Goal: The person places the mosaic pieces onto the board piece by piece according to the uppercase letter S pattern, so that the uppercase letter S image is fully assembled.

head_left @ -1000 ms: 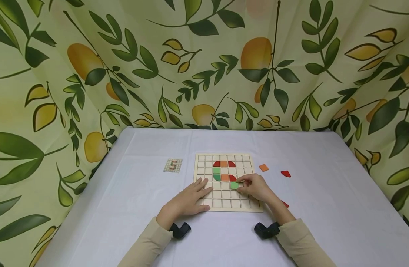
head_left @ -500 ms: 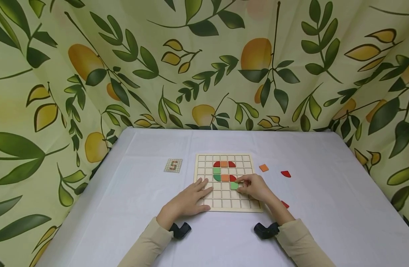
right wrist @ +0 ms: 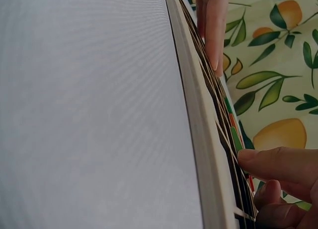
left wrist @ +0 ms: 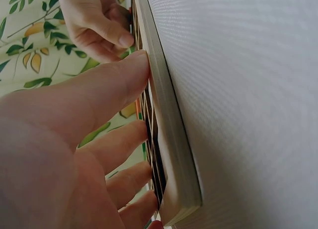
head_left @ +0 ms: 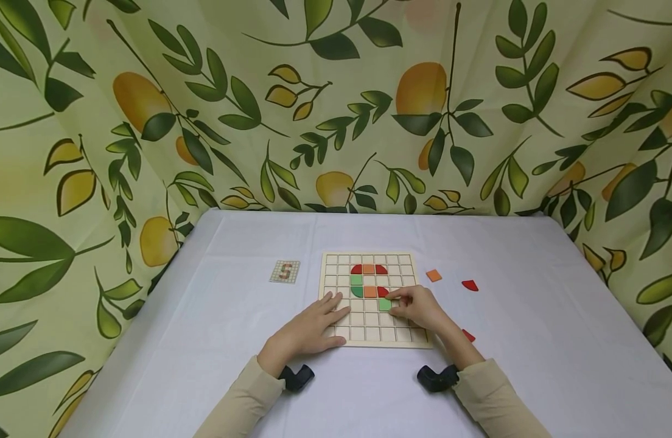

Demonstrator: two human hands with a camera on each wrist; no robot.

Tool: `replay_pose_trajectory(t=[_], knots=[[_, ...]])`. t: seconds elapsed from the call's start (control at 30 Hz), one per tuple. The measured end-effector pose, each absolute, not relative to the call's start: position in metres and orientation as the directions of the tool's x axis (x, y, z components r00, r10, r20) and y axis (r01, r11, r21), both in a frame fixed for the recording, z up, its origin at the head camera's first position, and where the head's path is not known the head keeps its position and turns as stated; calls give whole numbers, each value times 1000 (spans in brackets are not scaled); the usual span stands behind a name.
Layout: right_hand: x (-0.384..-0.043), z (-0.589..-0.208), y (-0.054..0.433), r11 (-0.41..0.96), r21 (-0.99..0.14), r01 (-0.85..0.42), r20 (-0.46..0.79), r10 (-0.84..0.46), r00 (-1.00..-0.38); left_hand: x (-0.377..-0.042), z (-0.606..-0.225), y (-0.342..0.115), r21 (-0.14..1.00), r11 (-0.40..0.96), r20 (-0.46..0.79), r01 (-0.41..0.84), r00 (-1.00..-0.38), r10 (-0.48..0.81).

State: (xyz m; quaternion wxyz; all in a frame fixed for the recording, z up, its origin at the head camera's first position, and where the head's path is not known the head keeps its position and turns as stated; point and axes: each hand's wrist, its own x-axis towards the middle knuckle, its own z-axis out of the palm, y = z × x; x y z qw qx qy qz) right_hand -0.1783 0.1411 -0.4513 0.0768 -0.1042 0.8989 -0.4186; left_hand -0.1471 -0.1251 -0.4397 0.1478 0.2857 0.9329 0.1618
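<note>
My right hand (head_left: 419, 306) is over the right part of the wooden grid board (head_left: 363, 336), thumb and index finger at the right corners of a light green square tile (head_left: 385, 305). The tile sits in a cell just below a red quarter-circle tile (head_left: 382, 292). In the right wrist view the thumb (right wrist: 248, 155) touches the green tile (right wrist: 235, 137). My left hand (head_left: 311, 325) rests spread on the board's lower left, thumb near the front edge. Further up the board lie an orange tile (head_left: 371, 292), a dark green quarter-circle (head_left: 357, 292) and another light green square (head_left: 356, 280).
Left of the board lies a small pattern card (head_left: 285, 271) showing an S shape. To the right are an orange square (head_left: 434, 275) and a red quarter-circle (head_left: 470, 285). Another red piece (head_left: 469, 335) shows partly beside my right forearm. A leaf-printed curtain (head_left: 336, 121) hangs behind the table.
The light green square has settled slightly, from a bit raised to flat in its cell. Both hands have kept nearly the same places.
</note>
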Motion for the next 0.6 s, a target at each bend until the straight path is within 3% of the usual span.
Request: replay_pose_trajectory(t=[0.6], knots=[[-180,-451,143,576,-812,-99,-60,-251,-966,-147,-438,-125,393,777,-183,491,-787,590]])
